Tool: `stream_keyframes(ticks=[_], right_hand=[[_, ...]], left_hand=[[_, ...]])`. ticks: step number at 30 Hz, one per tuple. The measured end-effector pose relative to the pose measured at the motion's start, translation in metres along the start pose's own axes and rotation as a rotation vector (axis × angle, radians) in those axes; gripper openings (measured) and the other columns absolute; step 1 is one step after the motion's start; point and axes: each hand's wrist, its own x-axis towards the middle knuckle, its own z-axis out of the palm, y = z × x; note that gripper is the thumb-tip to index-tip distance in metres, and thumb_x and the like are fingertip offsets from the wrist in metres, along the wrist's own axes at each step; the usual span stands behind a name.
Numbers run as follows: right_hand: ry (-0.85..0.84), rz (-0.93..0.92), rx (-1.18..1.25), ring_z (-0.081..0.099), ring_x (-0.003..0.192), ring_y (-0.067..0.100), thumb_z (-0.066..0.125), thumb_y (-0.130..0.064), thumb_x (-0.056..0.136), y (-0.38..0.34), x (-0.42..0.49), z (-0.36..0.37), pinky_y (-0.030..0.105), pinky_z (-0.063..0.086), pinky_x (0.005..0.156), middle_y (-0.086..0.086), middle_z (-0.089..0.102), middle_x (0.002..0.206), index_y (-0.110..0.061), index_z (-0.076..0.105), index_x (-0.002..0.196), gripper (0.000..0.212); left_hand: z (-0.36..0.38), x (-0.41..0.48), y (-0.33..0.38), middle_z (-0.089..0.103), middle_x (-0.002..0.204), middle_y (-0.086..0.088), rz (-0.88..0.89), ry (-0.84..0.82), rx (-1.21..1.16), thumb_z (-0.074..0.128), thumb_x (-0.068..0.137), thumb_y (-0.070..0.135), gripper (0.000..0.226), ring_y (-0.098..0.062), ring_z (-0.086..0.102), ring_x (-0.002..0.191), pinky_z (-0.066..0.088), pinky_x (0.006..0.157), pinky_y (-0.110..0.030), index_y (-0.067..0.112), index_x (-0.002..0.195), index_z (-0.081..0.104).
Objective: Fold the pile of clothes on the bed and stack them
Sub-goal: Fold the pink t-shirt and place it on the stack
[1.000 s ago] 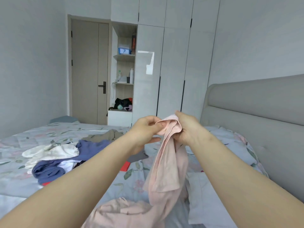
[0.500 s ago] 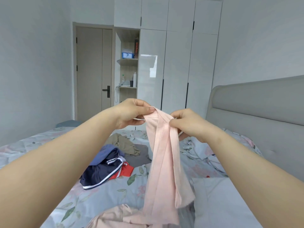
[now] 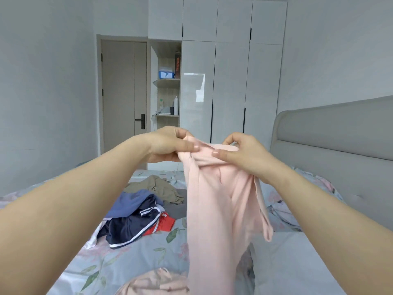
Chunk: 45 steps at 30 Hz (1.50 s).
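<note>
From my head camera, I hold a pale pink soft cotton garment (image 3: 217, 209) up in front of me over the bed. My left hand (image 3: 168, 145) pinches its top edge between thumb and fingers, bunching the cloth there. My right hand (image 3: 244, 154) pinches the same edge just beside it, thumb flat on the front and fingers curled behind. The rest of the garment hangs straight down below both hands, and its lower end lies crumpled on the grey floral bed sheet (image 3: 127, 262) close to me.

Below my left hand and farther away lies the unfolded pile: navy shorts with white side stripes (image 3: 129, 227), a red piece (image 3: 164, 223) touching them, a blue garment (image 3: 134, 201) on top, and a khaki one (image 3: 157, 188) behind. A grey padded headboard (image 3: 329, 133) stands off to the right of my right hand, and a glossy white wardrobe (image 3: 231, 81) rises beyond both hands.
</note>
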Motion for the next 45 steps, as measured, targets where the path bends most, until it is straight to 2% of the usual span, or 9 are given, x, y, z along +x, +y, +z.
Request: stream_keyframes(ticks=[6, 13, 16, 19, 25, 29, 38, 42, 45], right_hand=[[0.141, -0.065, -0.382, 0.052, 0.080, 0.023, 0.060, -0.025, 0.089, 0.012, 0.012, -0.004, 0.031, 0.041, 0.065, 0.002, 0.058, 0.078, -0.022, 0.055, 0.073, 0.017], [0.193, 0.205, -0.708, 0.055, 0.092, 0.034, 0.040, -0.003, 0.089, 0.029, 0.009, -0.019, 0.031, 0.037, 0.067, 0.013, 0.052, 0.096, -0.008, 0.056, 0.094, 0.017], [0.323, 0.291, -0.397, 0.051, 0.085, 0.034, 0.037, -0.005, 0.092, 0.027, 0.014, -0.027, 0.029, 0.038, 0.066, 0.024, 0.057, 0.101, -0.005, 0.051, 0.090, 0.014], [0.463, 0.394, 0.195, 0.061, 0.084, 0.036, 0.033, -0.001, 0.093, 0.018, 0.024, -0.030, 0.035, 0.053, 0.053, 0.022, 0.058, 0.108, 0.001, 0.052, 0.101, 0.021], [0.716, 0.216, 0.608, 0.063, 0.088, 0.028, 0.031, -0.003, 0.087, -0.005, 0.030, -0.040, 0.040, 0.054, 0.078, 0.005, 0.059, 0.089, -0.024, 0.043, 0.081, 0.024], [0.785, -0.109, 0.391, 0.047, 0.072, 0.000, 0.034, -0.003, 0.090, -0.023, 0.025, -0.058, 0.015, 0.040, 0.067, -0.014, 0.049, 0.079, -0.029, 0.038, 0.080, 0.028], [0.559, 0.047, 0.304, 0.058, 0.076, 0.017, 0.035, -0.002, 0.087, -0.003, 0.019, -0.062, 0.026, 0.050, 0.056, 0.001, 0.056, 0.089, -0.025, 0.041, 0.078, 0.025], [0.509, 0.125, 0.465, 0.055, 0.038, 0.007, 0.039, 0.001, 0.091, -0.009, 0.022, -0.060, 0.017, 0.033, 0.033, 0.008, 0.057, 0.068, -0.013, 0.047, 0.081, 0.020], [0.411, 0.234, 0.617, 0.064, 0.047, 0.010, 0.041, 0.002, 0.094, 0.002, 0.025, -0.045, 0.018, 0.046, 0.038, 0.010, 0.062, 0.076, -0.010, 0.049, 0.082, 0.019]], left_hand=[[-0.003, 0.010, 0.005, 0.062, 0.099, -0.010, 0.046, 0.222, 0.754, 0.055, 0.091, 0.007, 0.013, -0.022, 0.060, 0.083, 0.058, 0.071, -0.031, 0.018, 0.085, 0.060], [-0.002, 0.014, -0.004, 0.049, 0.078, -0.004, 0.026, 0.399, 0.001, 0.040, 0.100, 0.016, 0.022, -0.018, 0.042, 0.063, 0.032, 0.053, -0.024, 0.024, 0.081, 0.048], [-0.005, 0.006, -0.007, 0.058, 0.087, -0.003, 0.106, 0.221, 0.187, 0.065, 0.087, 0.038, 0.012, -0.020, 0.053, 0.072, 0.043, 0.062, -0.029, 0.030, 0.089, 0.055], [-0.009, 0.001, -0.008, 0.061, 0.095, 0.003, -0.013, 0.039, 0.903, 0.075, 0.077, 0.035, 0.031, -0.020, 0.059, 0.089, 0.049, 0.078, -0.029, 0.026, 0.100, 0.057], [-0.014, 0.008, 0.011, 0.057, 0.082, -0.006, 0.187, 0.656, 1.286, 0.047, 0.085, 0.011, 0.011, -0.030, 0.053, 0.075, 0.037, 0.061, -0.032, 0.013, 0.084, 0.058], [-0.030, -0.004, 0.030, 0.049, 0.094, -0.017, 0.498, 0.979, 1.032, 0.046, 0.083, 0.002, 0.022, -0.037, 0.053, 0.080, 0.034, 0.063, -0.036, 0.007, 0.099, 0.060], [-0.046, -0.016, 0.017, 0.058, 0.090, 0.000, 0.311, 0.603, 0.679, 0.049, 0.089, 0.007, 0.015, -0.020, 0.050, 0.085, 0.035, 0.064, -0.029, 0.017, 0.094, 0.058], [-0.050, -0.015, 0.012, 0.065, 0.089, 0.002, 0.159, 0.380, 0.042, 0.062, 0.088, 0.003, 0.018, -0.011, 0.062, 0.077, 0.053, 0.059, -0.021, 0.019, 0.098, 0.061], [-0.052, -0.003, -0.015, 0.068, 0.112, -0.011, -0.009, 0.122, -0.255, 0.065, 0.081, 0.000, 0.045, -0.021, 0.067, 0.098, 0.058, 0.077, -0.032, 0.010, 0.124, 0.057]])
